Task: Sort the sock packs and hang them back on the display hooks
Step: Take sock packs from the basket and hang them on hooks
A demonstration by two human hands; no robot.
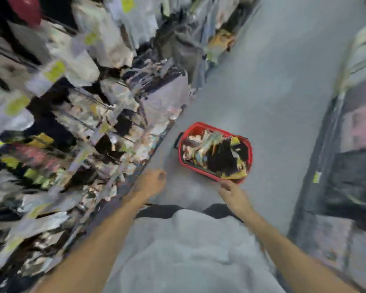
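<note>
On the floor in front of you sits the red basket (199,125), and it's stuffed with sock packs (207,149), a jumble of light, dark and yellow packaging piled up to the rim. Everything's pretty smeared, so take the fine detail with a grain of salt.

Your right hand (234,194) is right at the basket's near edge, fingertips up against the rim where a yellowish pack (236,176) pokes out at the corner. Honestly I can't tell if you're pinching that pack, touching the rim or just hovering; it's too blurry there.

Your left hand (151,182) is off to the left of the basket, clearly apart from it, down by the foot of the display rack (72,115). The fingers look tucked under and I don't see anything in them, but I can't tell whether that's a tight fist or a loose curl.

The rack runs along the basket's left side, crammed with hanging packs and yellow-green tags.
</note>
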